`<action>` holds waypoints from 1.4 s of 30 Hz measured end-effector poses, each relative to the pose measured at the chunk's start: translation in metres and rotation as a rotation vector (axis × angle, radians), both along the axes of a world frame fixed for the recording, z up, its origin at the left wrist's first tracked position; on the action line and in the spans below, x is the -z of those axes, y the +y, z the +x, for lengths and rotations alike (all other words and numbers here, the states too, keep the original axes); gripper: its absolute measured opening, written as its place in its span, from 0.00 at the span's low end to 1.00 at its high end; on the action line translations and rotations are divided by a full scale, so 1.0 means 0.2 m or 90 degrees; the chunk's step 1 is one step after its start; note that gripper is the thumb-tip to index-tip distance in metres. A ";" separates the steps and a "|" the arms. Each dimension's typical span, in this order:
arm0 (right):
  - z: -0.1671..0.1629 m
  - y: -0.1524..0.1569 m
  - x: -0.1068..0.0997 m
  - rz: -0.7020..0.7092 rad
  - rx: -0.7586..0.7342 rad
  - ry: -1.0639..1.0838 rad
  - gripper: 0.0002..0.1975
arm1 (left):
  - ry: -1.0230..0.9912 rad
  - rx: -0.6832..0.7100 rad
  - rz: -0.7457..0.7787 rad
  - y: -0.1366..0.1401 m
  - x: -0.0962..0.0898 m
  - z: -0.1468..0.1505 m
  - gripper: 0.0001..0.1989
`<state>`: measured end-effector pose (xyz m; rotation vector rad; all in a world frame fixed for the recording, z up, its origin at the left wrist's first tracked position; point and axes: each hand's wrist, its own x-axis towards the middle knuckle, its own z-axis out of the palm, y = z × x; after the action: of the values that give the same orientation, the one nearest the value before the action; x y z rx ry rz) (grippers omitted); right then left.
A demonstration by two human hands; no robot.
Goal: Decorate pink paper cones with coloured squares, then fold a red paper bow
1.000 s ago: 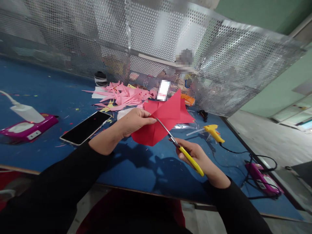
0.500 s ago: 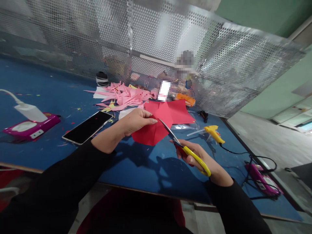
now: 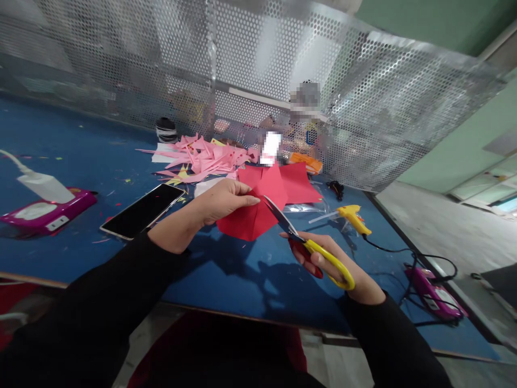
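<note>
My left hand (image 3: 228, 200) pinches a folded sheet of red paper (image 3: 246, 223) between thumb and fingers, holding it above the blue table. In my right hand (image 3: 323, 256) is a pair of scissors (image 3: 327, 260) with yellow handles, its fingers wrapped round the grips. The blades point up and left, and their tips lie at the paper close to my left thumb. Whether the blades pass through the paper is hard to make out. More red paper (image 3: 299, 183) lies just behind, on clear plastic.
Pink paper strips (image 3: 205, 156) are heaped at the back near a black-and-white spool (image 3: 166, 130). A phone (image 3: 143, 211) and a purple power strip (image 3: 50, 213) lie left. To the right are a yellow glue gun (image 3: 354, 218) and another power strip (image 3: 436, 296). Perforated metal panels (image 3: 258, 59) stand behind.
The scissors' handles have spread slightly wider in my right hand, the yellow one moving right. My left hand keeps its pinch on the paper. The view has shifted a little.
</note>
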<state>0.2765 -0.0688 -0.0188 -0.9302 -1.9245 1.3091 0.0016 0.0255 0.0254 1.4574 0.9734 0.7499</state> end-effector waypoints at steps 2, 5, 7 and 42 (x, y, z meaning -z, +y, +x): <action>0.01 0.01 0.00 -0.006 -0.029 0.019 0.35 | -0.016 0.008 -0.005 0.00 -0.01 0.00 0.03; 0.02 0.02 0.01 -0.011 -0.046 0.029 0.35 | -0.008 0.015 -0.001 -0.01 -0.01 0.00 0.04; 0.03 0.02 0.01 -0.021 -0.042 0.026 0.34 | 0.011 0.021 0.011 0.00 -0.01 0.00 0.05; -0.20 0.68 -0.01 0.367 0.532 -0.620 0.15 | -0.031 -0.015 0.017 0.04 0.04 -0.03 0.04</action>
<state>0.2361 0.0665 -0.0171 -1.9290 -1.9390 -0.2596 -0.0051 0.0327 0.0178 1.4463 0.9480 0.8145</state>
